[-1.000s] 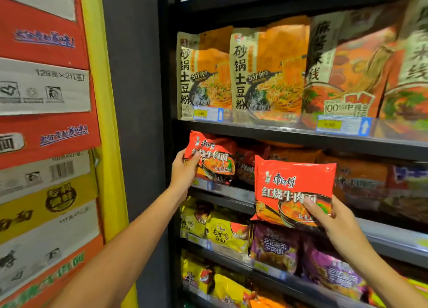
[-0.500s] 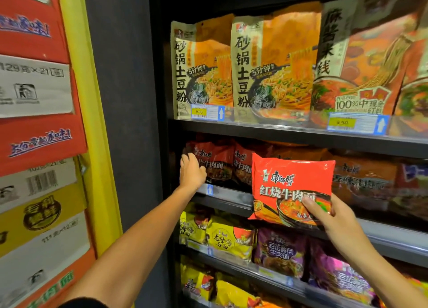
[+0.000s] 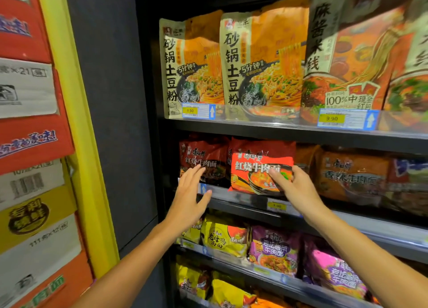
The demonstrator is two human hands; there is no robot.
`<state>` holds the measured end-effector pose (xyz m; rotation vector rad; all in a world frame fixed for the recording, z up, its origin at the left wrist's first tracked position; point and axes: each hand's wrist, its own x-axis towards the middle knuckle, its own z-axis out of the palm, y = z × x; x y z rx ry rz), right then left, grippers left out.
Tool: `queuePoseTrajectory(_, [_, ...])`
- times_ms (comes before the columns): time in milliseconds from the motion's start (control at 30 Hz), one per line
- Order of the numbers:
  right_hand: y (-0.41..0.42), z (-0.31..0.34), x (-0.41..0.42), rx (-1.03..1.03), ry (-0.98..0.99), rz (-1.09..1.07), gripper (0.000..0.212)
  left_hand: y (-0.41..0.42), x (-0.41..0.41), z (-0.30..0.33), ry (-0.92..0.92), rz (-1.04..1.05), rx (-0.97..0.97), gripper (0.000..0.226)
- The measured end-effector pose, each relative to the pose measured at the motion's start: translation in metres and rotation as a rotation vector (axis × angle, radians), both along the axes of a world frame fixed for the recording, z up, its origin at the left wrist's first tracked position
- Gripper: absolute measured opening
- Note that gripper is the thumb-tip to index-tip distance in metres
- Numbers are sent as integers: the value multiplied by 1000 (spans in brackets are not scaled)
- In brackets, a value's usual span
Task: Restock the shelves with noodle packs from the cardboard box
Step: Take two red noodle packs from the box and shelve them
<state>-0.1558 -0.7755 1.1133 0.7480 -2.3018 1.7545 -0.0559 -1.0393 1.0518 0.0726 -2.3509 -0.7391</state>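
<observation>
Head view: at the far left, stacked cardboard boxes (image 3: 30, 145) in red, white and yellow are seen, bounded on their right by a yellow upright strip (image 3: 76, 113). Next to it a dark grey side panel (image 3: 111, 113) runs to the black frame of the shelf unit. The top shelf (image 3: 289, 131) is filled by tall orange noodle pouches (image 3: 192, 64) standing upright behind a clear lip with price tags (image 3: 198, 111).

On the middle shelf (image 3: 231, 195), a dark red noodle pack (image 3: 203, 155) is seated at the left end, close against the frame. The left hand (image 3: 188, 199) is held in front of its lower edge with fingers straight and spread; nothing is gripped, and whether the fingertips touch the wrapper cannot be told. Just to the right, a bright red noodle pack (image 3: 257, 169) is pinched at its lower right corner by the right hand (image 3: 293, 184), thumb on the printed face. Its bottom edge lies at the shelf lip, and its top is tucked beneath the shelf above, in front of another red pack. Little open room is left on either side: the dark red pack borders it on the left, brown packs (image 3: 352, 173) on the right.

Below, yellow packs (image 3: 222, 238) and purple packs (image 3: 275, 250) are lined along the lower shelves.
</observation>
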Motion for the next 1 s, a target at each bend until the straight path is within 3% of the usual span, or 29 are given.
queuePoseTrajectory(233, [-39, 12, -30, 163, -40, -149, 44, 0, 43, -7, 8, -75, -73, 55])
queuePoseTrajectory(500, [-75, 4, -37, 762, 61, -160, 50, 4, 75, -5, -11, -161, -154, 47])
queuePoseTrajectory(667, [-90, 19, -24, 985, 140, -156, 49, 0, 81, -3, -18, -159, -167, 47])
queuePoseTrajectory(867, [-69, 20, -27, 1060, 40, -182, 79, -3, 78, -8, -63, -181, -160, 47])
queuePoseTrajectory(1000, [-42, 17, -22, 976, 74, -239, 82, 6, 68, -17, -97, -255, -124, 47])
